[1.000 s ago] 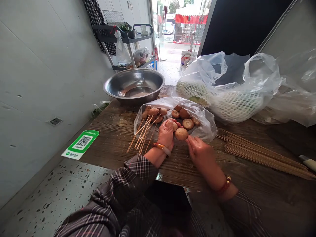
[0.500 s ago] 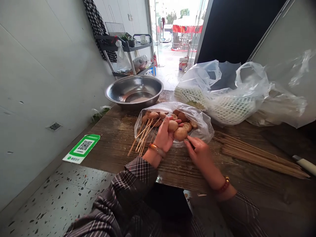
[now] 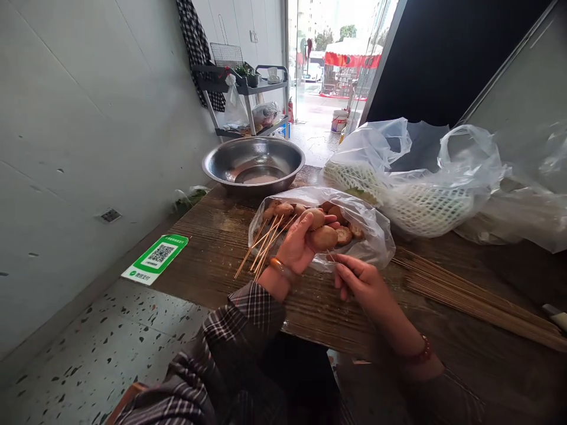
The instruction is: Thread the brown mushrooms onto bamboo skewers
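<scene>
My left hand point(image 3: 297, 245) is closed around two smooth brown mushrooms; the nearer mushroom point(image 3: 324, 238) rests against the fingers. With thumb and forefinger, my right hand point(image 3: 358, 280) pinches a thin bamboo skewer point(image 3: 331, 256) just below that mushroom; how far its tip goes in is hidden. Under and behind the hands lies a clear plastic bag point(image 3: 376, 241) with more mushrooms point(image 3: 343, 235), some showing pale undersides. Several filled skewers point(image 3: 266, 245) lean on the bag's left side, mushroom ends inside and bare sticks pointing toward me.
A bundle of bare skewers point(image 3: 469, 295) lies right on the wooden table point(image 3: 212, 242), near a pale knife handle point(image 3: 556, 317). Behind stand a steel basin point(image 3: 254, 183) and plastic bags of net-wrapped produce point(image 3: 429, 198). A green QR-code card point(image 3: 157, 257) is at the left edge.
The view has shifted slightly left. My right hand has drawn back a little from the mushroom, down and right, so the thin skewer shows between them. My left hand still holds the mushrooms.
</scene>
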